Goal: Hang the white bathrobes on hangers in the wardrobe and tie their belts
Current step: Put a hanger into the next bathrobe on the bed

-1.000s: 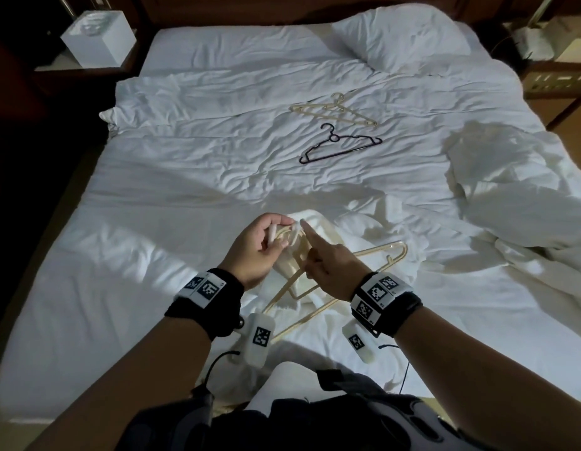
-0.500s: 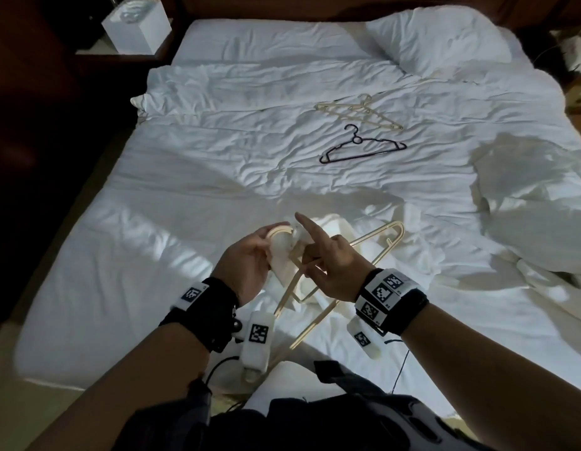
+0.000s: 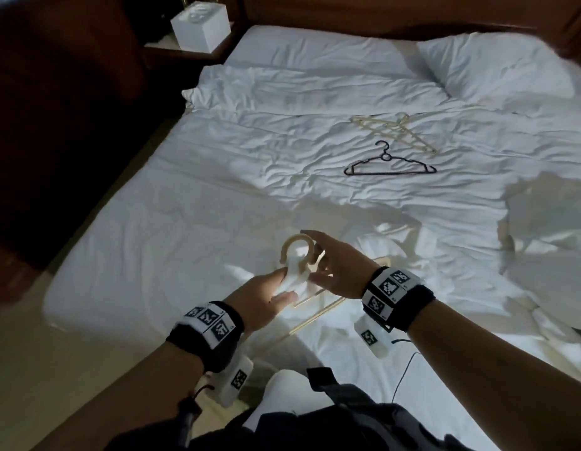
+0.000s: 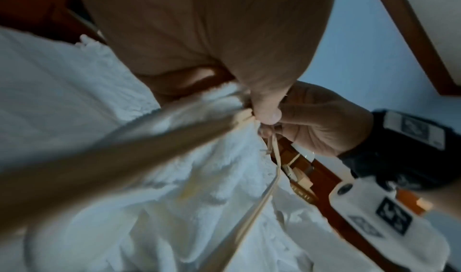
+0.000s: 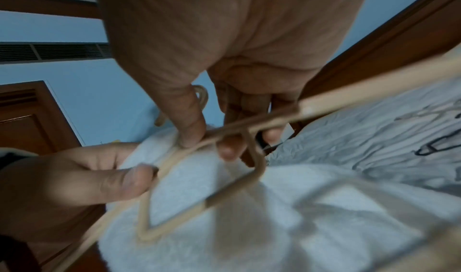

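A beige hanger [image 3: 297, 247] is raised over the near edge of the bed, hook upward, with a white bathrobe [image 3: 373, 255] draped under it. My right hand [image 3: 318, 255] pinches the hanger's neck [image 5: 239, 128] between thumb and fingers, the index finger reaching over the hook. Just below the hook, my left hand [image 3: 287, 284] pinches a bunch of the robe's fabric [image 4: 174, 177], thumb pressed against the hanger wire [image 4: 264, 195]. The robe's belt is not visible.
On the white bed [image 3: 185, 222], a black hanger [image 3: 388, 166] and pale beige hangers [image 3: 393, 130] lie further back. A pillow [image 3: 504, 66] is at the head, rumpled white cloth [image 3: 549, 229] at the right. A white box [image 3: 199, 26] stands on the nightstand.
The hanger has come up so its hook now stands free above my hands. My left hand slid down below the hook with the fabric. My view turned left.
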Demonstrator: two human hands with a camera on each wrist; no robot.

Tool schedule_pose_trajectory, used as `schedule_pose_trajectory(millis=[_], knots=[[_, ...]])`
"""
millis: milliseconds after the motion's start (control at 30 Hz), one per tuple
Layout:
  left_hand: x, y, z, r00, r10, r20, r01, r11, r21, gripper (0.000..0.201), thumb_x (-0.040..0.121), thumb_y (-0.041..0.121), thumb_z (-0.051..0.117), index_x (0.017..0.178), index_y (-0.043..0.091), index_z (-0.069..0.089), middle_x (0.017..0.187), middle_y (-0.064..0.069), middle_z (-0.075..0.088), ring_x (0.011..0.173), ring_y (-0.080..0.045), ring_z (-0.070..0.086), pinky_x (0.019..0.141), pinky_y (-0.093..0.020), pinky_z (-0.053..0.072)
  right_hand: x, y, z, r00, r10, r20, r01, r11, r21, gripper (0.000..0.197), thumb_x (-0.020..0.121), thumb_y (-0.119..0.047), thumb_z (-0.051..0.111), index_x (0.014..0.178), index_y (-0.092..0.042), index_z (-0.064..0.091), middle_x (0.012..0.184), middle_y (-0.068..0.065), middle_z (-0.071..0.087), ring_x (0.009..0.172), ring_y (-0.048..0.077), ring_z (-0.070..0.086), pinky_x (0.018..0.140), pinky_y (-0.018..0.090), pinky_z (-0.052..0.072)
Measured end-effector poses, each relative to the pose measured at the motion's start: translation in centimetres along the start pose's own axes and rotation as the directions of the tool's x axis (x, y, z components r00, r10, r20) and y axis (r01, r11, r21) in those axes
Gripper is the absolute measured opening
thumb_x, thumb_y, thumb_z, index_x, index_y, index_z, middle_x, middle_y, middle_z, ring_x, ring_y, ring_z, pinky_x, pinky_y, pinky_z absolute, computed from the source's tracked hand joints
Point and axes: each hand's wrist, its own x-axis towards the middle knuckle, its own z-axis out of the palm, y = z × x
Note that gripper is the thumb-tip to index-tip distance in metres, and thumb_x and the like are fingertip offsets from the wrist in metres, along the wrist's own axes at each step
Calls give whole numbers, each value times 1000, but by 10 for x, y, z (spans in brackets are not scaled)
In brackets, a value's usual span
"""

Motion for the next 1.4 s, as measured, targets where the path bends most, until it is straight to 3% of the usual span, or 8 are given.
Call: schedule_pose_trajectory(millis=[233,367,467,600,867,1100,1300,1400], knots=[[-43,-14,19,951,307,41,-280,796,537,27,88,27,60,112,21,49,87,-1,65,74,-23,63,65,-31,50,-5,7,18,911,-124,392,274,894,-354,104,70,-28,71,154,-33,10,157,-2,24,143,19,18,120,35,15],[-78,-23,19,971,234,38,-217,815,538,39,82,27,64,115,24,42,87,-4,67,71,-25,64,63,-36,54,-6,-2,39,862,-249,441,439,802,-405,37,76,-31,65,112,-25,62,99,-5,66,98,23,60,92,36,45],[-102,-36,-3,985,84,-150,-12,905,426,36,87,43,38,121,30,38,105,-14,70,89,-33,68,79,-43,55,7,-12,32,931,-178,318,304,861,-407,20,86,-31,61,104,-22,58,78,-2,63,78,30,63,71,30,45],[-132,-59,-37,921,-65,-384,189,937,293,33,94,25,52,127,23,49,111,-9,68,99,-30,65,84,-40,53,35,-52,44,950,-74,305,202,889,-411,35,91,-27,55,124,-22,45,68,-12,47,73,26,56,72,36,50],[-266,-138,-130,470,-282,-836,366,924,-106,30,97,21,53,126,14,52,96,-1,60,84,-16,52,70,-22,36,120,-245,188,962,-221,162,256,937,-240,38,82,-16,56,113,-27,37,78,-3,59,69,27,57,62,35,48],[-497,-202,-245,42,-280,-959,384,891,-243,29,95,27,52,123,21,54,96,-1,65,88,-22,60,75,-34,48,137,-478,351,784,-505,362,595,778,-202,44,94,-25,48,132,-36,28,104,-5,61,85,21,60,70,32,47],[-672,-190,-289,-18,-47,-999,539,841,-49,34,95,20,59,129,20,57,103,2,68,89,-7,59,77,-19,46,150,-655,452,485,-865,129,871,491,20,78,79,-56,64,143,-24,33,132,1,35,119,19,39,102,34,36],[-737,-186,-301,-132,85,-988,613,790,-14,37,93,15,61,130,19,57,107,0,70,97,-9,63,85,-15,46,156,-743,487,336,-942,17,941,335,-42,69,82,-64,56,138,-26,44,134,5,39,122,24,38,107,43,30]])
